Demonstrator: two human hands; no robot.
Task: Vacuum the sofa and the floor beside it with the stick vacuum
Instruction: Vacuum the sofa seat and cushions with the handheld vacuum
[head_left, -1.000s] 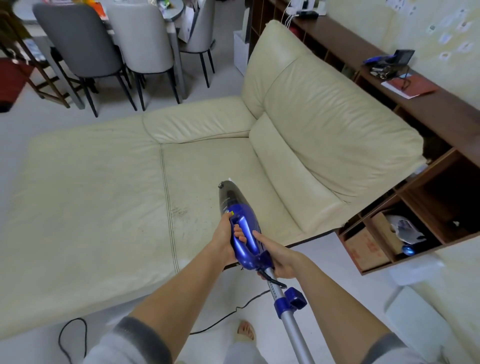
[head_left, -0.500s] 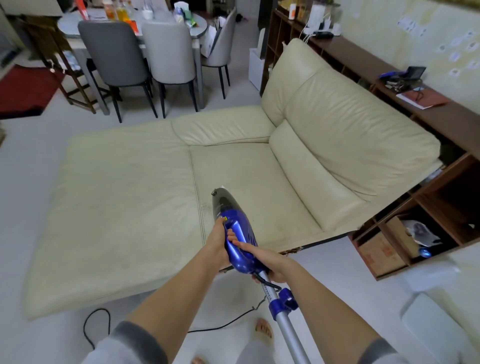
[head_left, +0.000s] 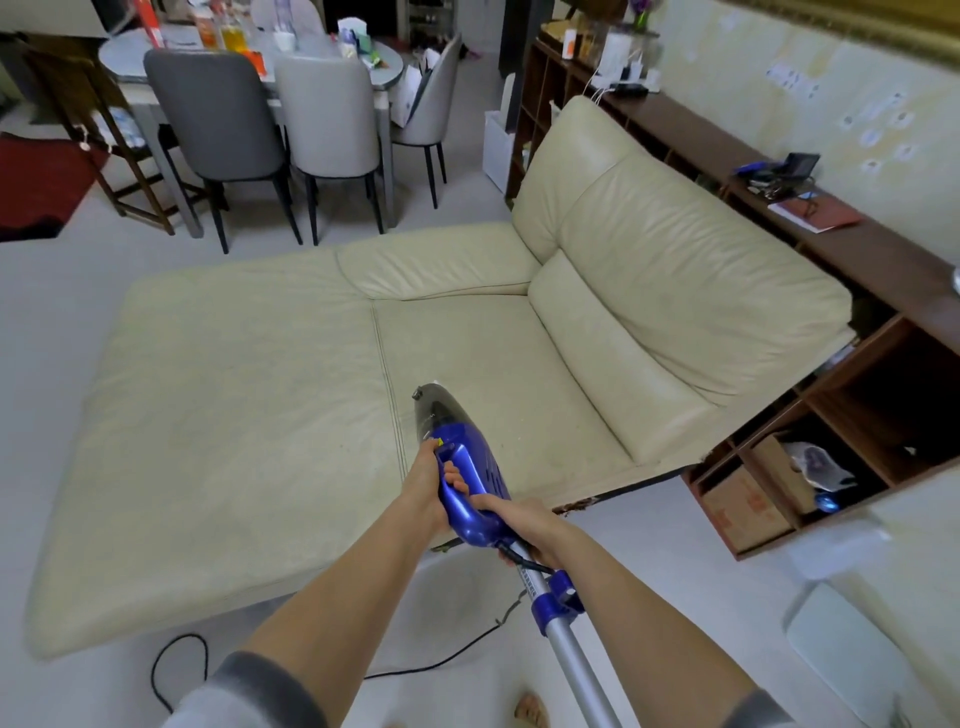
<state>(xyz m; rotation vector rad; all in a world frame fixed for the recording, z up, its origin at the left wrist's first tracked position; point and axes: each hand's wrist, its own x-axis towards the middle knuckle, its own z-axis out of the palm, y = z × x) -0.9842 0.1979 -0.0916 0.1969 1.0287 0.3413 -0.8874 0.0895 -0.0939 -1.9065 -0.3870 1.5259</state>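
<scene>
A blue stick vacuum (head_left: 470, 467) is held over the front edge of a cream leather sofa (head_left: 249, 405), its dark nose pointing at the seat near the middle seam. My left hand (head_left: 428, 491) grips the loop handle from the left, fingers curled through it. My right hand (head_left: 524, 525) grips the rear end of the blue body where the silver tube (head_left: 571, 660) joins. The tube runs down and back past my right arm. The sofa's backrest (head_left: 670, 270) rises on the right.
A black power cord (head_left: 176, 660) loops over the pale floor below the sofa. A brown shelf unit (head_left: 810, 467) with boxes stands right of the sofa. A dining table with grey chairs (head_left: 223, 130) stands behind. My foot (head_left: 530, 709) shows at the bottom.
The view has pulled back and tilted up, showing more of the room. The vacuum has drawn back toward the sofa's front edge. Both hands keep their hold.
</scene>
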